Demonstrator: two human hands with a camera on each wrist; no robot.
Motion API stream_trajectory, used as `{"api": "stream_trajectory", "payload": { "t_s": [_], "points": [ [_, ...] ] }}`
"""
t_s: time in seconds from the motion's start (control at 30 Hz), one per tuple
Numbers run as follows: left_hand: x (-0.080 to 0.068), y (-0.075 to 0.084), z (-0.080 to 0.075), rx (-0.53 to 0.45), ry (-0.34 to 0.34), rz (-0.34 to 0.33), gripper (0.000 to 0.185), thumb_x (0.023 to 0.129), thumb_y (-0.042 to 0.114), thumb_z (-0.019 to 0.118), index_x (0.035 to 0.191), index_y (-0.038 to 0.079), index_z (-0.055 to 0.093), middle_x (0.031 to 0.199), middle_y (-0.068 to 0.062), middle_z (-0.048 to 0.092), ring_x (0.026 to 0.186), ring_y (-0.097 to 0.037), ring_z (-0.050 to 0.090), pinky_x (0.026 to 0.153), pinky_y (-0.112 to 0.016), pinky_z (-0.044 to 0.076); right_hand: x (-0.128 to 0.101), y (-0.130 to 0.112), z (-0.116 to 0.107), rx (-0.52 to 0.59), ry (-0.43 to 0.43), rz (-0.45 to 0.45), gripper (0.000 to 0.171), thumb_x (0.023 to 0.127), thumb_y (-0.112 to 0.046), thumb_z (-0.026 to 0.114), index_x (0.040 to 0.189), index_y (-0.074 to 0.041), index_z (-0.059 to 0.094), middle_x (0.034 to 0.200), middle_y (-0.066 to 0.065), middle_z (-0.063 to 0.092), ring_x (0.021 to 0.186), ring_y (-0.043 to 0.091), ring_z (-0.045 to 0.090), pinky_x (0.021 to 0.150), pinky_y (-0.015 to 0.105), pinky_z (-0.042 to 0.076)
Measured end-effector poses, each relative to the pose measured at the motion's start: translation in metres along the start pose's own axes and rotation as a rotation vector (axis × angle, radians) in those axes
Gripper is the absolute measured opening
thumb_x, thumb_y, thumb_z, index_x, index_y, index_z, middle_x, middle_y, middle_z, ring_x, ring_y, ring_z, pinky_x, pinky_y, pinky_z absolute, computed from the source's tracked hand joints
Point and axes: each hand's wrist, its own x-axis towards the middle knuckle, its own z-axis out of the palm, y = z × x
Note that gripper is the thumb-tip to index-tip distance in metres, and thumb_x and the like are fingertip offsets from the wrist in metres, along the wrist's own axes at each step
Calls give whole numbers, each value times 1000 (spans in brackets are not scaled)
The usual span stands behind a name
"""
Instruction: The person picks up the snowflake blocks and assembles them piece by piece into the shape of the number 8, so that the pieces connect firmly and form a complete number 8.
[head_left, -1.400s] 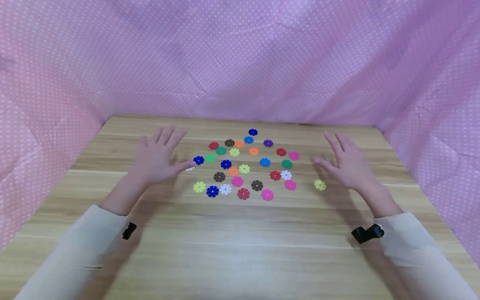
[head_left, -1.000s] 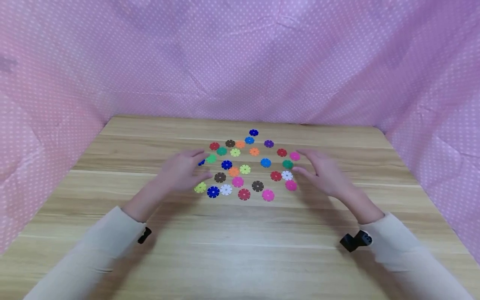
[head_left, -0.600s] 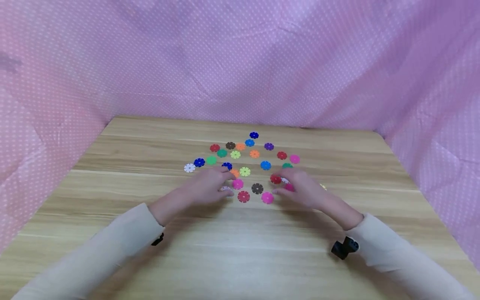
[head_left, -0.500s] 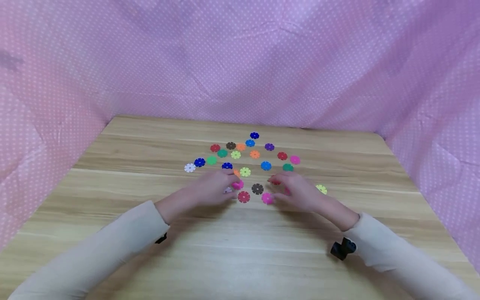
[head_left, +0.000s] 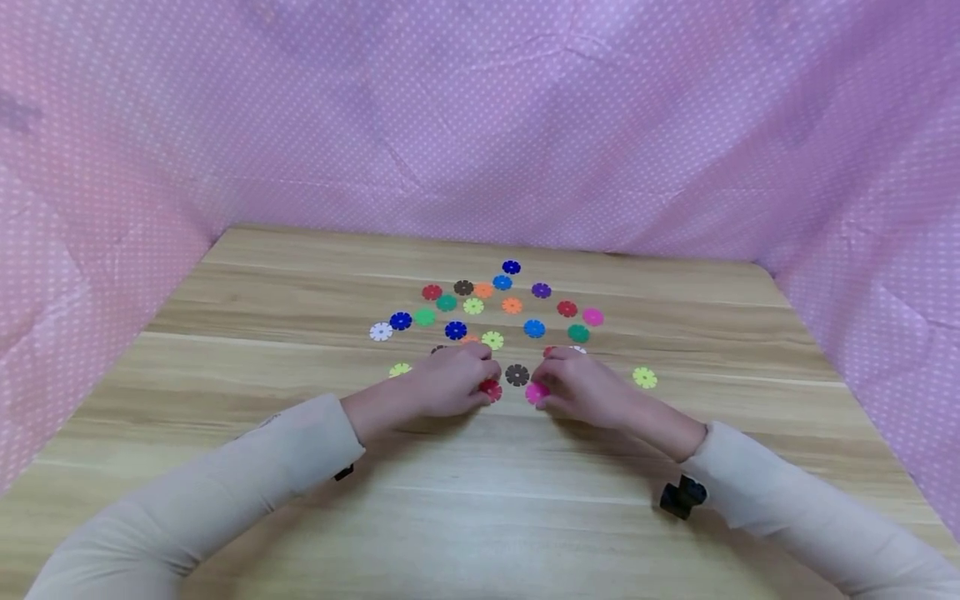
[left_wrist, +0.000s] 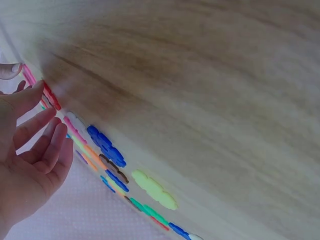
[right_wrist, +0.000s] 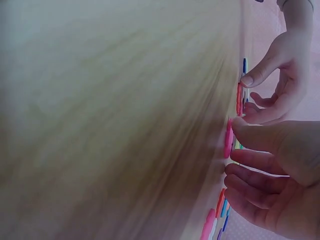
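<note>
Colourful notched plastic building discs lie flat on a wooden table (head_left: 480, 517). At the near edge of the group, my left hand (head_left: 450, 381) has thumb and index finger at opposite edges of a red disc (head_left: 492, 391). Just to the right, my right hand (head_left: 592, 392) pinches a pink disc (head_left: 536, 392) the same way; the right wrist view shows this pink disc (right_wrist: 228, 140) between thumb and fingertip. A dark brown disc (head_left: 517, 375) lies between the two hands. Several discs are partly hidden under the hands.
Farther back lie more discs, including a dark blue one (head_left: 512, 267) and a purple one (head_left: 542, 290). A white disc (head_left: 381, 332) sits at the far left, a yellow one (head_left: 645, 377) to the right. Pink dotted cloth (head_left: 480, 125) hangs around the table.
From wide apart with spread fingers, both hands have come inward and nearer the body. Their fingers have closed in on the red and pink discs at the near edge.
</note>
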Motion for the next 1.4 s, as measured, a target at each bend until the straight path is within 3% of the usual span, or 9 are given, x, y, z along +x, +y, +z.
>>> {"api": "stream_trajectory", "payload": {
  "t_s": [0.33,0.5,0.67,0.8,1.03,1.2,1.4],
  "points": [
    [3,3,-2,2,9,-15,17,89,25,69,101,12,68,88,1,57,79,-11,49,67,-21,46,2,-1,-1,2,28,-11,24,79,-23,79,96,-7,72,88,1,65,80,9,56,73,23,54],
    [3,4,-3,-50,3,-29,18,88,22,71,101,12,64,88,1,60,79,-10,52,68,-20,48,4,-2,-2,78,27,14,21,76,-17,82,92,-10,70,83,-2,66,78,7,58,70,19,54],
    [2,3,-2,-218,-6,-85,17,85,18,73,96,15,61,84,4,63,76,-9,55,69,-20,51,4,-3,-5,281,1,101,14,77,-5,78,84,-13,69,77,-5,68,71,5,61,66,16,54],
    [2,-1,-1,-366,10,-125,8,85,13,72,87,14,65,78,4,64,73,-11,56,68,-22,51,3,-3,-7,372,-8,169,11,79,-8,77,83,-16,72,78,-7,70,71,6,62,66,19,55],
    [-1,-9,0,-624,12,-209,5,89,12,68,88,13,72,83,3,70,74,-11,58,65,-20,50,0,-4,-6,419,49,234,9,82,-10,75,88,-17,75,82,-4,73,73,9,62,66,20,55],
    [-4,-9,-9,-806,5,-295,9,89,14,68,94,8,73,83,-3,74,70,-13,67,63,-23,55,-2,-8,-11,423,147,194,9,81,-8,75,89,-13,75,85,1,74,72,8,64,64,17,56],
    [-5,-5,-23,-967,-16,-412,13,88,16,70,94,5,74,83,-9,76,73,-21,72,70,-34,61,-2,-14,-17,428,227,161,8,80,-9,76,88,-10,75,84,5,75,73,9,66,62,18,56]
  ]
}}
